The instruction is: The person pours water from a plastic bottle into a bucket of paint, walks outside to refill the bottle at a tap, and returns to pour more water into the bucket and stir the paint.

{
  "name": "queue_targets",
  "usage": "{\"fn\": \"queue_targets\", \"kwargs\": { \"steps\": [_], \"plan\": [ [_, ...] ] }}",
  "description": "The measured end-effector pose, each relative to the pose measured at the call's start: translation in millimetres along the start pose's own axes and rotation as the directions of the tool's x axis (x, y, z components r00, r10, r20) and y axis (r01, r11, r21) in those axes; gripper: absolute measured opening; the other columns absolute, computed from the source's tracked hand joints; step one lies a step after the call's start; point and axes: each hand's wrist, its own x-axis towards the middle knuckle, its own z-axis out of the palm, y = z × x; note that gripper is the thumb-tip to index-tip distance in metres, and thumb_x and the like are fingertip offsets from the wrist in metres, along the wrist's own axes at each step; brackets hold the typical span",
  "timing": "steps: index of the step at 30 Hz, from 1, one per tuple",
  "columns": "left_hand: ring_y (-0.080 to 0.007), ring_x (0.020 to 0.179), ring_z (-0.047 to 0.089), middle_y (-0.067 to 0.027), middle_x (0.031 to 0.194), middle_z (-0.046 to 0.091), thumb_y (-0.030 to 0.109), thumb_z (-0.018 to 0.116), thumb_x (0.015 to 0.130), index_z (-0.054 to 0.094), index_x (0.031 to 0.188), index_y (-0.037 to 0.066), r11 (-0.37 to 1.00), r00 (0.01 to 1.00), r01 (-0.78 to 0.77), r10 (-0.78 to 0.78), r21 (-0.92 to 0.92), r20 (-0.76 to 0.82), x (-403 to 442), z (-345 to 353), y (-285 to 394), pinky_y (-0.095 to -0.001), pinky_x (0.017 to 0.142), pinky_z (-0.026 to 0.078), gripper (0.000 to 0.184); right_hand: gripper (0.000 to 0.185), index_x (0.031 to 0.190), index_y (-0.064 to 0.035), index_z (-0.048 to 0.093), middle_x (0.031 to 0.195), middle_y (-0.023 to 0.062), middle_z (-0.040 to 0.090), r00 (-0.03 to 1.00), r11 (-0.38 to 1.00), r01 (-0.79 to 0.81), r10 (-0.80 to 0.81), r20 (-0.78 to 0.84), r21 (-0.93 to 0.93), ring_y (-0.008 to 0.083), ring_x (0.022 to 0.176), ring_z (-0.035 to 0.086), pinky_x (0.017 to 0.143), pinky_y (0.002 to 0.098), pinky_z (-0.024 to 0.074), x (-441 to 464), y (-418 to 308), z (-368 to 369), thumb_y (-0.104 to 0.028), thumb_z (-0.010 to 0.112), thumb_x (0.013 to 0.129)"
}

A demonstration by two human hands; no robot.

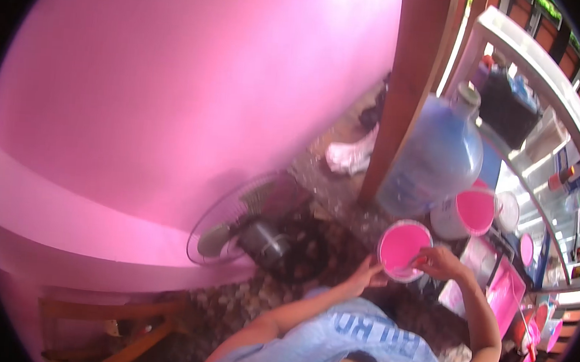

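A small white bucket of bright pink paint point(400, 244) is in front of my body, its open top facing me. My left hand point(366, 278) grips the bucket's near left side. On the opposite side, my right hand point(440, 263) reaches over the rim with its fingers pinched together; what they hold is too blurred to name. Just behind stands a larger white bucket point(443, 220), its inside also pink. A pink paint tray point(505, 297) lies to the right of my right hand.
A large bluish water jug point(436, 154) stands beside a brown wooden post point(411, 88). A fan point(259, 239) sits on the rubble-strewn ground by the pink wall point(195, 94). At right is a white-framed glass cabinet point(547, 58). A wooden frame point(106, 313) is at lower left.
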Motion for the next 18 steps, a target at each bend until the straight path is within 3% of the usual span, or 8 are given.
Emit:
{"fn": "queue_targets", "kwargs": {
  "steps": [2,3,6,8,11,13,16,18],
  "plan": [
    [-0.0282,0.116,0.054,-0.0107,0.131,0.047,0.036,0.065,0.089,0.029,0.141,0.013,0.996,1.0,0.017,-0.017,0.086,0.002,-0.8,-2.8,2.5,-0.043,0.085,0.055,0.067,0.023,0.094,-0.0026,0.07,0.08,0.0088,0.068,0.983,0.981,-0.17,0.175,-0.047,0.098,0.0169,0.071,0.066,0.064,0.0325,0.0498,8.3,-1.1,-5.5,-0.024,0.067,0.087],
    [-0.0269,0.119,0.051,-0.0105,0.131,0.048,0.037,0.066,0.089,0.033,0.138,0.012,0.994,1.0,0.011,-0.009,0.109,-0.016,-1.1,-2.7,4.1,-0.0433,0.087,0.054,0.064,0.028,0.092,0.0001,0.069,0.075,0.0085,0.068,0.987,0.986,-0.126,0.136,-0.088,0.112,0.0117,0.067,0.063,0.062,0.0302,0.0491,15.0,24.8,2.1,-0.027,0.067,0.088],
    [-0.0223,0.124,0.045,-0.0092,0.128,0.048,0.036,0.067,0.088,0.044,0.128,0.009,0.987,0.999,-0.05,0.053,0.153,-0.011,3.1,-8.9,2.1,-0.0437,0.095,0.05,0.054,0.026,0.088,0.0004,0.069,0.063,0.0097,0.065,0.963,0.997,-0.08,0.079,-0.256,0.008,0.0156,0.057,0.064,0.056,0.0326,0.0495,30.4,45.6,7.8,-0.024,0.06,0.092],
    [-0.0191,0.115,0.049,-0.0059,0.116,0.048,0.035,0.069,0.086,0.05,0.116,0.008,0.985,0.993,-0.088,0.099,0.151,-0.071,4.5,-5.8,0.4,-0.0433,0.097,0.048,0.045,0.027,0.082,0.0011,0.066,0.059,0.0103,0.063,0.908,0.986,-0.07,0.002,-0.419,-0.149,0.0179,0.053,0.064,0.054,0.0342,0.0495,37.7,61.3,14.8,-0.023,0.058,0.092],
    [-0.0197,0.118,0.045,-0.0062,0.119,0.045,0.036,0.07,0.086,0.048,0.116,0.008,0.986,0.992,-0.122,0.125,0.114,-0.018,11.7,-10.3,-6.3,-0.0435,0.098,0.047,0.047,0.032,0.067,0.0019,0.058,0.057,0.022,0.054,0.759,0.982,-0.082,-0.051,-0.649,-0.172,0.0395,0.055,0.059,0.054,0.046,0.0432,34.2,64.3,22.3,-0.022,0.058,0.088],
    [-0.0209,0.122,0.041,-0.0076,0.125,0.042,0.036,0.071,0.085,0.043,0.122,0.008,0.986,0.991,-0.135,0.133,0.096,0.031,3.9,-0.5,0.9,-0.0458,0.099,0.047,0.053,0.028,0.066,0.0024,0.057,0.06,0.0245,0.055,0.757,0.976,-0.132,-0.012,-0.653,-0.171,0.043,0.06,0.058,0.056,0.0488,0.0429,25.2,59.6,21.7,-0.02,0.058,0.083],
    [-0.022,0.12,0.047,-0.0064,0.125,0.045,0.03,0.068,0.088,0.038,0.126,0.008,0.984,0.984,-0.169,0.164,0.066,0.073,9.8,-0.8,-4.4,-0.0498,0.099,0.047,0.053,0.027,0.064,0.0018,0.057,0.061,0.0251,0.055,0.805,0.917,-0.171,-0.08,-0.588,-0.359,0.0438,0.063,0.059,0.058,0.0501,0.0449,21.7,73.7,14.5,-0.019,0.058,0.082],
    [-0.0225,0.117,0.052,-0.0055,0.124,0.048,0.029,0.067,0.089,0.037,0.128,0.008,0.982,0.98,-0.182,0.178,0.05,0.086,19.8,-2.0,-11.6,-0.0497,0.098,0.048,0.053,0.024,0.066,0.0012,0.059,0.061,0.0251,0.056,0.782,0.938,-0.119,-0.114,-0.613,-0.326,0.044,0.063,0.059,0.059,0.0503,0.0459,24.6,70.4,7.7,-0.018,0.057,0.082]
  ]
}}
